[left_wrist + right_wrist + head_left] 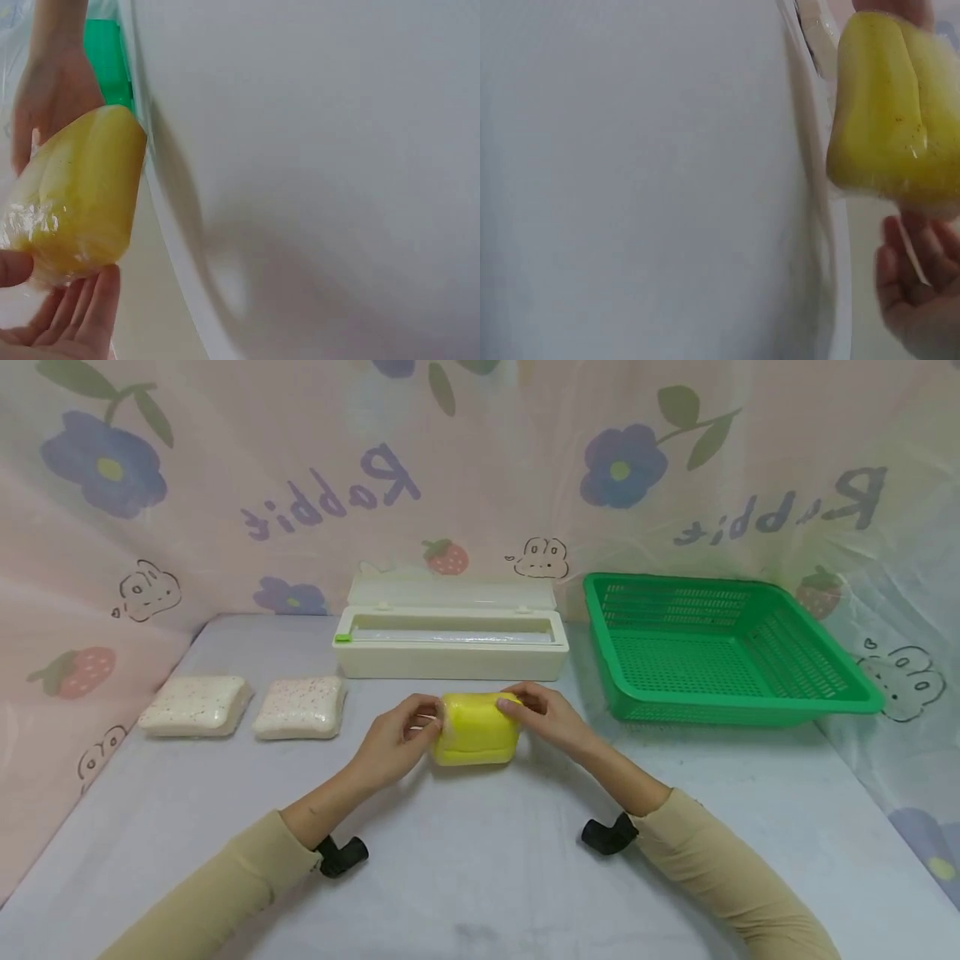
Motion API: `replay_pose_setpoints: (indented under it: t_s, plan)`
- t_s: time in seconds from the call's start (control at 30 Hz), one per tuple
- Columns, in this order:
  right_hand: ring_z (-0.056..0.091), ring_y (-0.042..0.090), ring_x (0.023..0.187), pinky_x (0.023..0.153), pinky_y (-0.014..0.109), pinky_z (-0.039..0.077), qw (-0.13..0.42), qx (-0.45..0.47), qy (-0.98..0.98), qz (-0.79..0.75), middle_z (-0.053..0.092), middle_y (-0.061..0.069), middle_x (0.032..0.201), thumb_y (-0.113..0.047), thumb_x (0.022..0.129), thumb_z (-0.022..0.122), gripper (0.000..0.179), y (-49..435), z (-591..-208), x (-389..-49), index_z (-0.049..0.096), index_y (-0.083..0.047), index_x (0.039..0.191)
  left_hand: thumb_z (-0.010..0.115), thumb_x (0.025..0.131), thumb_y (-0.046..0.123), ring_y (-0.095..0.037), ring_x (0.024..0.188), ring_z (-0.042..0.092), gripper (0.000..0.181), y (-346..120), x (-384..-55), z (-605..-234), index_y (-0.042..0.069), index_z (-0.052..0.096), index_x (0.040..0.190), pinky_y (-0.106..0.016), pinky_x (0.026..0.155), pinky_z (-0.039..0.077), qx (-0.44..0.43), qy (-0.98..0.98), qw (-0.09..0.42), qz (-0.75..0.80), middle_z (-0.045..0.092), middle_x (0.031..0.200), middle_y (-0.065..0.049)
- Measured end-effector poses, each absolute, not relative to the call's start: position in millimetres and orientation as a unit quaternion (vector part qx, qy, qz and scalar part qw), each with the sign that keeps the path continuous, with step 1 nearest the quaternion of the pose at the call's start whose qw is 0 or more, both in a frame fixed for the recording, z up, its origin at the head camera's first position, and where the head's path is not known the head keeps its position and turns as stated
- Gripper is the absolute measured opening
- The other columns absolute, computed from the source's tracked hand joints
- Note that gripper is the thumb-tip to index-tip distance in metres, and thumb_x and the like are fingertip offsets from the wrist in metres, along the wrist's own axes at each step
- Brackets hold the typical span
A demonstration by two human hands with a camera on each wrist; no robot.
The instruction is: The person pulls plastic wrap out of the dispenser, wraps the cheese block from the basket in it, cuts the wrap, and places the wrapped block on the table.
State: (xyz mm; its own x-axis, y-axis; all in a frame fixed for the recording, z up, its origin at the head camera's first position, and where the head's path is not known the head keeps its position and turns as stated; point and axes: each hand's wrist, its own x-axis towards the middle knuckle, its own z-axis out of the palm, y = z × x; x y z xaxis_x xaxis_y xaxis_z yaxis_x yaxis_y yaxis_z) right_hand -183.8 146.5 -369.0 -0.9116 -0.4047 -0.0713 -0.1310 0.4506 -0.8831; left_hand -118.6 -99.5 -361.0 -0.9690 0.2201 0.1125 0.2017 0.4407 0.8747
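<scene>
Both hands hold a yellow block (477, 728) wrapped in clear plastic film, near the middle of the table. My left hand (396, 743) pinches its left end between thumb and fingers. At the other end my right hand (553, 720) has its thumb on the top right corner, its fingers behind. Shiny, wrinkled film shows on the block (82, 195) in the left wrist view, close to the left fingers (82, 311). The right wrist view shows a lengthwise crease in the block (889, 105), with the right hand (922, 292) below it.
Two white speckled blocks, one farther left (195, 706) and one nearer (300, 707), lie on the left. Behind the hands stands a white cling film dispenser (450, 662), lid up, film roll inside. A green perforated basket (738, 708) sits at the back right. Printed curtains (487, 460) enclose the table.
</scene>
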Motion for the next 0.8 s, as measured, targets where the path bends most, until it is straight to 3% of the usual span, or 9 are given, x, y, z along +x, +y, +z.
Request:
replay_pose_setpoints:
  t_s: [0.13,0.23,0.3,0.47,0.7,0.8]
  plan:
    - [0.057,0.020,0.095,0.082,0.031,0.053,0.157,-0.105,0.851,-0.490,0.064,0.009,0.111,-0.050,0.093,0.055,0.049,141,-366,-181,0.061,-0.009,0.118,0.048,0.099,0.019,-0.028,0.110,0.063,0.043,-98,-119,-361,0.011,0.040,0.140,-0.041,0.093,0.052,0.093,0.832,0.053,0.544,0.056,0.130,-0.017]
    - [0.057,0.020,0.092,0.077,0.029,0.055,0.170,-0.076,0.850,-0.493,0.063,0.010,0.111,-0.053,0.093,0.054,0.053,136,-363,-177,0.060,-0.007,0.118,0.054,0.097,0.030,-0.028,0.109,0.063,0.054,-98,-118,-362,0.020,0.032,0.146,-0.042,0.092,0.052,0.093,0.837,0.064,0.536,0.054,0.132,-0.017]
    - [0.057,0.020,0.091,0.075,0.028,0.056,0.176,-0.064,0.847,-0.497,0.063,0.010,0.111,-0.053,0.093,0.054,0.053,133,-363,-176,0.060,-0.007,0.117,0.059,0.095,0.035,-0.027,0.108,0.064,0.057,-97,-119,-362,0.023,0.035,0.145,-0.040,0.087,0.054,0.089,0.845,0.057,0.524,0.055,0.131,-0.016]
    - [0.059,0.020,0.090,0.074,0.028,0.056,0.187,-0.052,0.842,-0.503,0.063,0.010,0.111,-0.054,0.092,0.056,0.054,129,-365,-175,0.060,-0.006,0.117,0.060,0.094,0.037,-0.027,0.102,0.066,0.050,-99,-120,-364,0.018,0.048,0.138,-0.033,0.077,0.057,0.059,0.855,0.042,0.514,0.060,0.125,-0.015]
    - [0.063,0.018,0.081,0.072,0.029,0.058,0.184,-0.032,0.844,-0.502,0.066,0.011,0.104,-0.054,0.088,0.061,0.055,123,-369,-173,0.061,-0.005,0.114,0.050,0.097,0.024,-0.033,0.108,0.063,0.046,-99,-120,-366,0.012,0.046,0.141,-0.043,0.090,0.053,0.042,0.874,0.044,0.481,0.057,0.131,-0.020]
    - [0.065,0.017,0.075,0.068,0.030,0.058,0.181,-0.024,0.841,-0.510,0.066,0.012,0.099,-0.054,0.086,0.063,0.055,117,-370,-171,0.062,-0.004,0.110,0.049,0.096,0.021,-0.035,0.109,0.063,0.042,-99,-122,-367,0.004,0.044,0.134,-0.043,0.089,0.053,0.014,0.875,0.026,0.484,0.058,0.128,-0.023]
